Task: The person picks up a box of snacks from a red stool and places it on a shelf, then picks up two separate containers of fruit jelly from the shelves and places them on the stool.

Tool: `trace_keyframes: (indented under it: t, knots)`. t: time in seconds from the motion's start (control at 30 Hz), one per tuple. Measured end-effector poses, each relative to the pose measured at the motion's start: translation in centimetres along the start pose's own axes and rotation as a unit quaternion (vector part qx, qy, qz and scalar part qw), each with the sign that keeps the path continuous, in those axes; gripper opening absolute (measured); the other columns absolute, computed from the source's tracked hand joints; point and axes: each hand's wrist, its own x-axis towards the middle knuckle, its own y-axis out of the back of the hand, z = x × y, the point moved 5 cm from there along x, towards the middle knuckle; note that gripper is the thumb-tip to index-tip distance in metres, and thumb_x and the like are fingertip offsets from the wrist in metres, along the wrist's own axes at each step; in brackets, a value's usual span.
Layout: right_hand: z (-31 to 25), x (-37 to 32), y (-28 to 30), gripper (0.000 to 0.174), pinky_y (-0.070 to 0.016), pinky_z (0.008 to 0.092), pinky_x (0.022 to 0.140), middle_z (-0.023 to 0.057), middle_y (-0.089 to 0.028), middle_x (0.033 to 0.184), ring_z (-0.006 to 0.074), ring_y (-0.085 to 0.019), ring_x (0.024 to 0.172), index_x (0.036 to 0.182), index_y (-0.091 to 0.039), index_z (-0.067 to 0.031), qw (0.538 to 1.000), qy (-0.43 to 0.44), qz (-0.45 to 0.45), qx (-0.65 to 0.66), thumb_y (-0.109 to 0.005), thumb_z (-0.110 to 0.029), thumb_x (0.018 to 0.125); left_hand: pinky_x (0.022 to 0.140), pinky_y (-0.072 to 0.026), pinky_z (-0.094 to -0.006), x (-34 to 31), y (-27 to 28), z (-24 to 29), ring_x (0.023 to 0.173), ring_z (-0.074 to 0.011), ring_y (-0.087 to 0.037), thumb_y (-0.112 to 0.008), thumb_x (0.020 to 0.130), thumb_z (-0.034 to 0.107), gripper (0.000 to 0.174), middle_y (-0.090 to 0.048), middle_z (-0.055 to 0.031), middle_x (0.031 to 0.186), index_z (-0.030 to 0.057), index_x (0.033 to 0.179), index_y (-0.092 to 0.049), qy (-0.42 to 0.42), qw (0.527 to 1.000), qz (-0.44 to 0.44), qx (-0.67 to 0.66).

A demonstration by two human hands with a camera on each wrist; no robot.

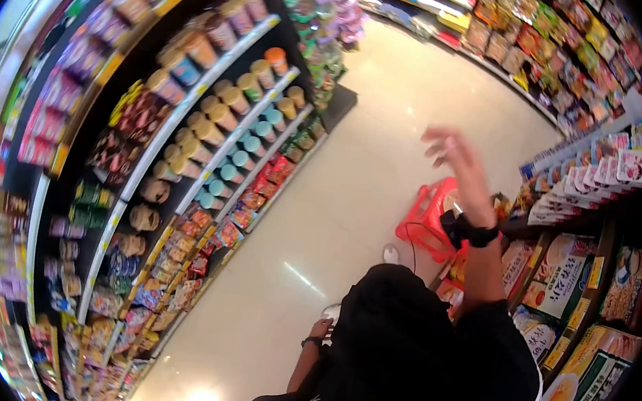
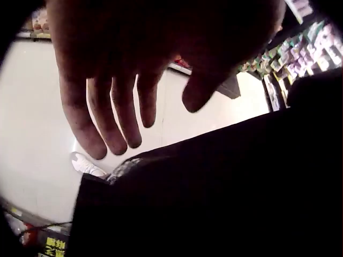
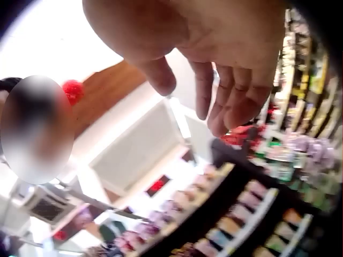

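My right hand (image 1: 453, 155) is raised in the air in front of the right-hand shelves, fingers loosely spread and holding nothing. In the right wrist view its fingers (image 3: 225, 101) hang relaxed with the ceiling and shelves behind. My left hand (image 1: 320, 329) hangs low beside my dark clothing (image 1: 414, 356), a band on its wrist. The left wrist view has its fingers (image 2: 110, 115) straight and empty above the pale floor.
I stand in a shop aisle with a shiny pale floor (image 1: 352, 196). Shelves of cup noodles (image 1: 220, 121) and packets run along the left. Snack boxes (image 1: 594, 176) fill shelves on the right. A red plastic stool (image 1: 428, 215) stands by them. A white shoe (image 2: 86, 165) shows below.
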Motion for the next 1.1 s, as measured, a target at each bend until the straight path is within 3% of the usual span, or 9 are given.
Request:
trace_keyframes:
  t: [0.17, 0.2, 0.37, 0.5, 0.73, 0.83, 0.87, 0.97, 1.1]
  knots:
    - [30.7, -10.0, 8.6, 0.033, -0.0464, 0.0242, 0.065, 0.0051, -0.065, 0.099, 0.0128, -0.06, 0.075, 0.112, -0.059, -0.005, 0.94, -0.321, 0.101, 0.051, -0.052, -0.034, 0.098, 0.065, -0.0503, -0.0349, -0.6, -5.0, 4.7, 0.072, -0.0211, -0.063, -0.061, 0.087, 0.035, 0.038, -0.069, -0.0068, 0.084, 0.0028, 0.104, -0.069, -0.074, 0.949, -0.092, 0.294]
    - [36.2, -12.8, 10.0, 0.034, -0.0462, 0.0249, 0.063, 0.0046, -0.065, 0.098, 0.0129, -0.06, 0.074, 0.111, -0.059, -0.0062, 0.923, -0.364, 0.109, 0.058, -0.055, -0.037, 0.097, 0.069, -0.0509, -0.0387, -0.7, -5.8, 6.4, 0.076, -0.0253, -0.067, -0.062, 0.086, 0.034, 0.037, -0.071, -0.0147, 0.084, -0.0011, 0.098, -0.069, -0.054, 0.928, -0.076, 0.36]
    - [51.7, -25.9, 15.0, 0.037, -0.0467, 0.0278, 0.059, 0.0069, -0.066, 0.096, 0.0148, -0.061, 0.07, 0.109, -0.059, -0.003, 0.827, -0.546, 0.132, -0.012, -0.055, -0.036, 0.094, 0.079, -0.0517, -0.043, 1.5, -8.3, 10.8, 0.092, -0.0354, -0.068, -0.062, 0.084, 0.032, 0.037, -0.069, -0.0242, 0.095, -0.0012, 0.101, -0.067, -0.153, 0.896, -0.108, 0.402]
    - [58.8, -35.4, 18.1, 0.034, -0.0475, 0.0303, 0.057, 0.0087, -0.066, 0.091, 0.0164, -0.061, 0.066, 0.105, -0.061, 0.0, 0.73, -0.649, 0.064, -0.207, -0.054, -0.032, 0.093, 0.083, -0.0509, -0.0435, 2.1, -9.8, 13.4, 0.098, -0.0368, -0.066, -0.062, 0.084, 0.032, 0.037, -0.069, -0.0232, 0.1, 0.0004, 0.103, -0.067, -0.11, 0.868, -0.141, 0.463]
    - [61.1, -34.8, 15.9, 0.029, -0.0486, 0.0286, 0.057, 0.0072, -0.066, 0.087, 0.015, -0.063, 0.067, 0.103, -0.061, -0.0037, 0.783, -0.578, 0.215, 0.082, -0.059, -0.03, 0.091, 0.084, -0.0506, -0.0421, 3.2, -10.1, 10.3, 0.1, -0.0357, -0.066, -0.061, 0.085, 0.031, 0.036, -0.068, -0.0231, 0.103, 0.0022, 0.107, -0.067, -0.004, 0.796, -0.258, 0.548]
    - [64.4, -34.8, 15.1, 0.028, -0.049, 0.0292, 0.057, 0.006, -0.065, 0.086, 0.0148, -0.062, 0.068, 0.105, -0.061, -0.0052, 0.791, -0.593, 0.149, 0.009, -0.059, -0.029, 0.091, 0.084, -0.0506, -0.0408, 1.8, -10.5, 9.6, 0.099, -0.031, -0.065, -0.065, 0.083, 0.027, 0.036, -0.069, -0.0204, 0.106, 0.0012, 0.108, -0.066, -0.025, 0.794, -0.357, 0.492]
    - [66.2, -35.1, 15.1, 0.027, -0.0506, 0.0305, 0.059, 0.0057, -0.065, 0.089, 0.0164, -0.063, 0.073, 0.109, -0.06, -0.0071, 0.798, -0.583, 0.145, -0.038, -0.059, -0.027, 0.091, 0.085, -0.05, -0.0389, 2.1, -9.5, 7.8, 0.1, -0.0253, -0.063, -0.069, 0.079, 0.023, 0.043, -0.068, -0.0162, 0.11, 0.0006, 0.114, -0.062, 0.021, 0.839, -0.306, 0.449]
    - [71.8, -36.5, 14.8, 0.03, -0.0523, 0.0318, 0.062, 0.0062, -0.063, 0.098, 0.0193, -0.064, 0.08, 0.114, -0.058, -0.008, 0.755, -0.57, 0.31, 0.091, -0.059, -0.027, 0.091, 0.087, -0.0494, -0.0369, 1.8, -7.9, 5.6, 0.103, -0.0238, -0.062, -0.073, 0.075, 0.022, 0.054, -0.067, -0.0146, 0.114, 0.0008, 0.122, -0.057, -0.006, 0.822, -0.333, 0.462]
    - [72.3, -34.1, 15.5, 0.051, -0.0532, 0.0343, 0.075, 0.0087, -0.058, 0.114, 0.0212, -0.064, 0.09, 0.125, -0.051, -0.0076, 0.663, -0.528, 0.475, 0.236, -0.064, -0.042, 0.09, 0.093, -0.0465, -0.0353, -0.2, -7.1, 6.0, 0.105, -0.0207, -0.058, -0.074, 0.073, 0.018, 0.063, -0.063, -0.0152, 0.12, 0.0019, 0.129, -0.05, 0.155, 0.85, -0.315, 0.394]
